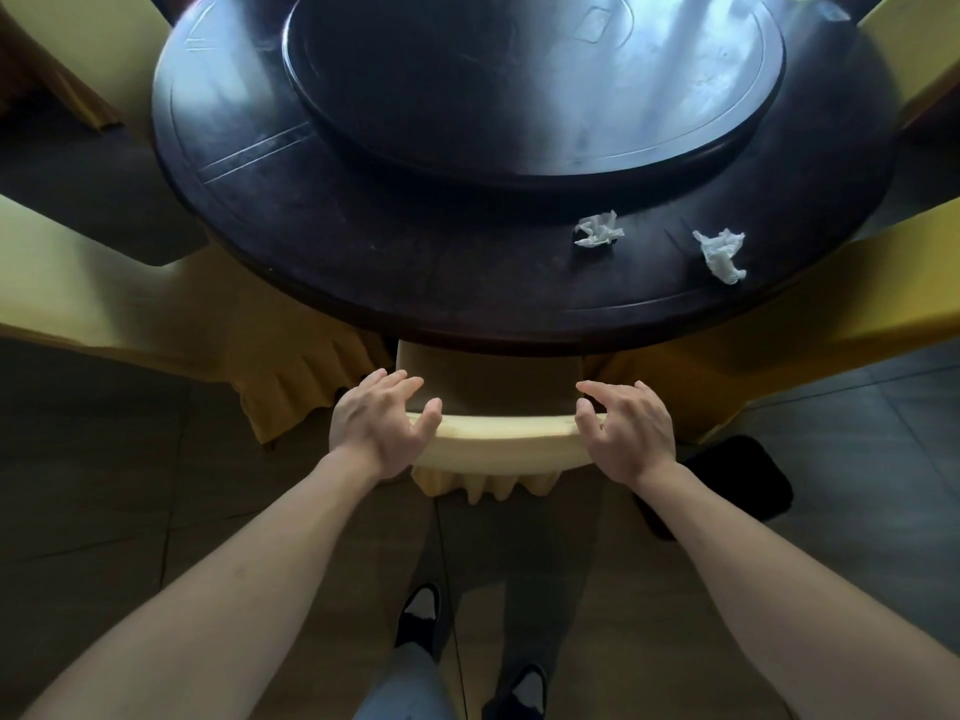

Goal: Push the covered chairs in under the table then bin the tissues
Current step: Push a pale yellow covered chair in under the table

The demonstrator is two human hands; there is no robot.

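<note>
The covered chair (498, 444) sits tucked under the round surface (363, 262), its backrest top between both grips; left hand (376, 426) and right hand (626, 433) spread, fingers loosely curled, forearms extended; two tissues (598, 230) lie on the surface

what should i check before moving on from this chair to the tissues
1. Chair in front tucked in: ok, its seat lies under the table edge.
2. Left hand and right hand free: ok, both open at the chair's top rail, neither clamped on it.
3. Other covered chairs pushed in: cannot tell, the chair at left and chair at right are only partly in view.
4. Tissues within reach: ok, the nearer tissue and the farther-right tissue lie crumpled on the table's outer ring, apart from each other.
5. Bin location: cannot tell, no clear bin; a dark object on the floor at right is unidentifiable.
</note>
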